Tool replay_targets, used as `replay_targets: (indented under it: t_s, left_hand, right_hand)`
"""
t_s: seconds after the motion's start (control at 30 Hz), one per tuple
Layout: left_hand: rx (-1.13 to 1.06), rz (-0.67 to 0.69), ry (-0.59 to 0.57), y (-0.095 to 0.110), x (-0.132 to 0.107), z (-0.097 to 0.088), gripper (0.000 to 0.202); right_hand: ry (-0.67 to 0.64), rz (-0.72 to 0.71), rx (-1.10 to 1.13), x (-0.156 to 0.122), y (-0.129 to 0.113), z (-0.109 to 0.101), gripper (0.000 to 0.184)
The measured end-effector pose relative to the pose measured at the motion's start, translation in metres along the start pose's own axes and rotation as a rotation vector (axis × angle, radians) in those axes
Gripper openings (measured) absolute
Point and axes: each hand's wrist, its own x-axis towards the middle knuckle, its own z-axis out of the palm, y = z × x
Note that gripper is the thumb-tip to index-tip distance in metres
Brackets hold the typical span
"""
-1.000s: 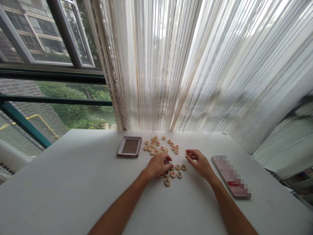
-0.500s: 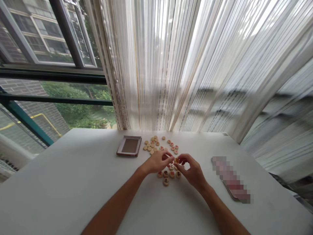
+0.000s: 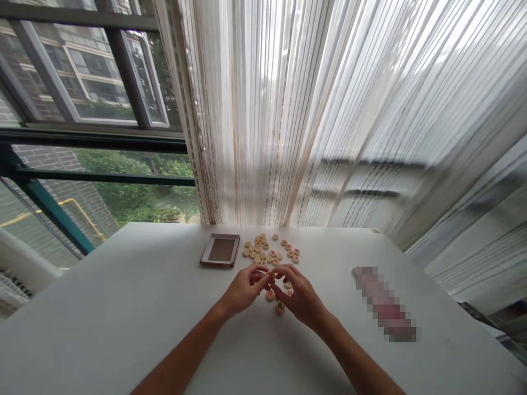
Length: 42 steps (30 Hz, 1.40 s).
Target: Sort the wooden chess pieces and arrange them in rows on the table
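My left hand and my right hand meet above the white table. A wooden Chinese chess piece, mostly hidden, is between their fingertips; both hands are closed about it. Just below lie a red-marked Chinese chess piece and a black-marked one. My right fingers partly cover others, such as a dark-marked piece. Behind the hands spreads a loose group of pieces, many with blank sides up. Several red-marked pieces lie to its right.
On the table, a shallow open box with a brown inside lies left of the pieces. A pixelated flat object rests on the right. Striped curtains hang at the far table edge, beside an open window at left.
Both hands have shifted left together, carrying the piece from over the right side of the near group. Pieces behind the left hand now show more, while the right hand covers near ones.
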Motion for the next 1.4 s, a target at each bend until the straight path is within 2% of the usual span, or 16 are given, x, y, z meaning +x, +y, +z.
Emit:
replay_targets:
  t_s: [0.27, 0.57, 0.7, 0.9, 1.17, 1.4]
  left_hand:
    - [0.011, 0.053, 0.020, -0.009, -0.015, -0.001, 0.034]
    - [-0.003, 0.098, -0.005, -0.019, -0.020, 0.007, 0.040]
    - [0.088, 0.129, 0.020, -0.015, -0.022, 0.008, 0.037]
    - [0.334, 0.266, 0.086, -0.009, -0.026, 0.010, 0.032]
    - [0.397, 0.303, 0.080, -0.009, -0.029, 0.013, 0.031]
    - [0.487, 0.354, 0.045, -0.009, -0.031, 0.015, 0.030]
  right_hand:
    - [0.023, 0.051, 0.110, -0.011, -0.003, 0.014, 0.020]
    - [0.077, 0.073, 0.168, -0.021, 0.003, 0.010, 0.018]
    - [0.050, 0.079, 0.189, -0.022, 0.004, 0.009, 0.021]
    - [0.043, 0.116, 0.234, -0.024, 0.003, 0.010, 0.019]
    - [0.029, 0.281, 0.312, -0.024, 0.002, 0.007, 0.012]
    - [-0.001, 0.331, 0.288, -0.023, 0.004, 0.006, 0.014]
